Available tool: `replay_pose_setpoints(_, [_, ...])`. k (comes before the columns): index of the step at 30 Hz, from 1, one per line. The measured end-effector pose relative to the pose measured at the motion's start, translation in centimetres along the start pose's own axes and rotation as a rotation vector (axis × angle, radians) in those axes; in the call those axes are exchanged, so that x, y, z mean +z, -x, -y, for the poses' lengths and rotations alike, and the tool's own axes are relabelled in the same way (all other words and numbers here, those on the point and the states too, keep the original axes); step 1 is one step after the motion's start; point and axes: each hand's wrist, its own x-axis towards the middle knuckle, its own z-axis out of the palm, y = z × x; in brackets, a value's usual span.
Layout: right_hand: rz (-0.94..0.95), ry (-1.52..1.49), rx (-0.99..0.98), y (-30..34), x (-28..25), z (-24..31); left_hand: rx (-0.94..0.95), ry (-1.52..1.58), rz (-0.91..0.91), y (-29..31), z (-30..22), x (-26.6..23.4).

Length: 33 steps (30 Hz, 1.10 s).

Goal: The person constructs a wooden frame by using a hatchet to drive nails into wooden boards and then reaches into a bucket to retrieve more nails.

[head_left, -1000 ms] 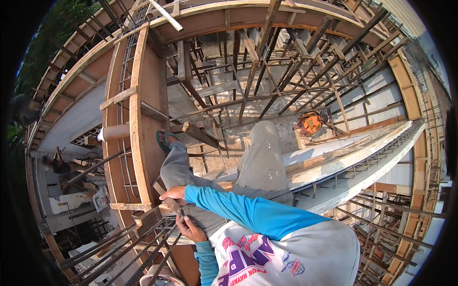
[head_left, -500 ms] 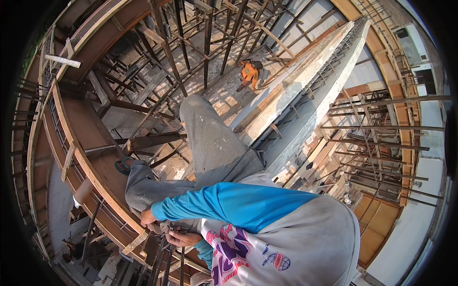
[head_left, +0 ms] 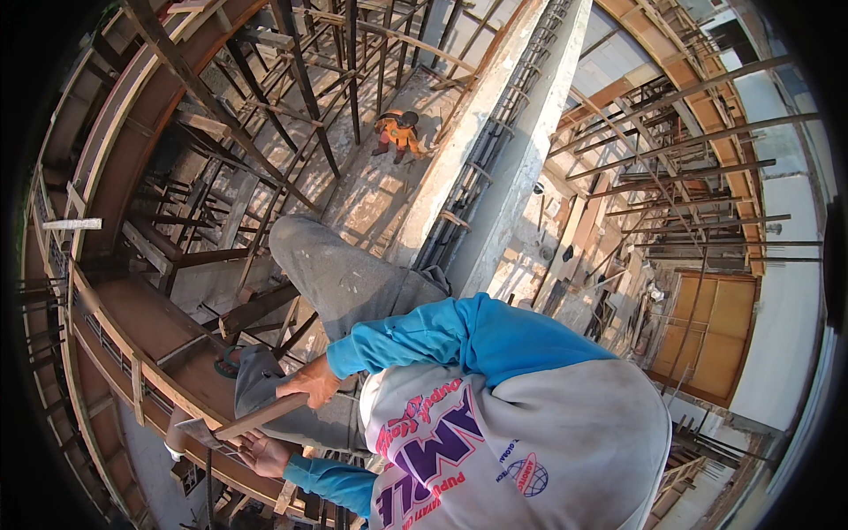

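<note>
Wooden plank (head_left: 261, 415) in right hand (head_left: 309, 382), formwork beam (head_left: 132, 336) beside

We have a single view, worn on the head and looking steeply down over our own chest and knees. Our right hand (head_left: 309, 382) and left hand (head_left: 263, 454) sit close, low and left of centre. Far beneath lie the concrete floor (head_left: 371, 190) and a worker in orange (head_left: 397, 132). The fisheye bends the curved wooden formwork (head_left: 141, 353) toward the rim.
</note>
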Motion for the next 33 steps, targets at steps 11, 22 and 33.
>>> replay_pose_setpoints(11, [-0.24,0.414,-0.041,1.6,0.7,-7.2,-0.394,0.324,0.062,-6.8,7.3,-4.4])
replay_pose_setpoints(22, [-1.447,-0.418,0.389,21.2,-25.1,-9.4,-0.392,0.397,0.224,-2.9,6.3,-6.0])
replay_pose_setpoints(33, [-1.599,-0.536,0.658,38.0,-31.5,-21.9,-0.373,0.57,0.359,-1.9,8.3,-6.2])
